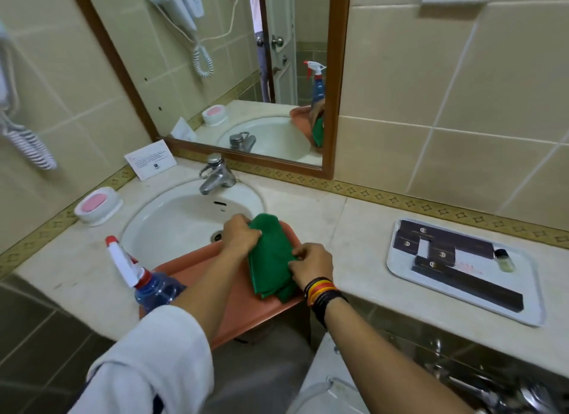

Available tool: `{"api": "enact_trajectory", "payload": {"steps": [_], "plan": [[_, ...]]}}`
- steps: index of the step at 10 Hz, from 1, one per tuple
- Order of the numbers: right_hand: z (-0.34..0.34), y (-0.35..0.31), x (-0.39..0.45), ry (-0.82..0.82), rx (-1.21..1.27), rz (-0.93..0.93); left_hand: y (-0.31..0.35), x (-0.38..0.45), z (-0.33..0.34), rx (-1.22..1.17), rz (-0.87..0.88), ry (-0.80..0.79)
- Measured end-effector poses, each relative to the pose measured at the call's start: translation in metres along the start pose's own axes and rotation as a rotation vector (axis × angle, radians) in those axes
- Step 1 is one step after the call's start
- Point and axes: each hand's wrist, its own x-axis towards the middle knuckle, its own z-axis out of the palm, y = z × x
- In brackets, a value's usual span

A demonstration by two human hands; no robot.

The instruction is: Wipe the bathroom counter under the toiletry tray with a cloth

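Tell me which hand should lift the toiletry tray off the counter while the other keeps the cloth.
Right, probably. The toiletry tray lies on the counter to the person's right, nearer the right hand. The left hand sits farther away over the sink side and already grips the green cloth, so it can keep it.

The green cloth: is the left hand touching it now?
Touching. The head view shows the left hand gripping the upper edge of the green cloth, fingers pressed into the fabric; the right hand pinches its side.
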Motion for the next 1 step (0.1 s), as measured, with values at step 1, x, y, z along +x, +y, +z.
{"api": "enact_trajectory", "payload": {"steps": [1], "plan": [[-0.0054, -0.0023, -0.0156, 0.072, -0.290, -0.186, -0.0072, -0.0265, 0.0100, 0.208, 0.155, 0.105]]}}
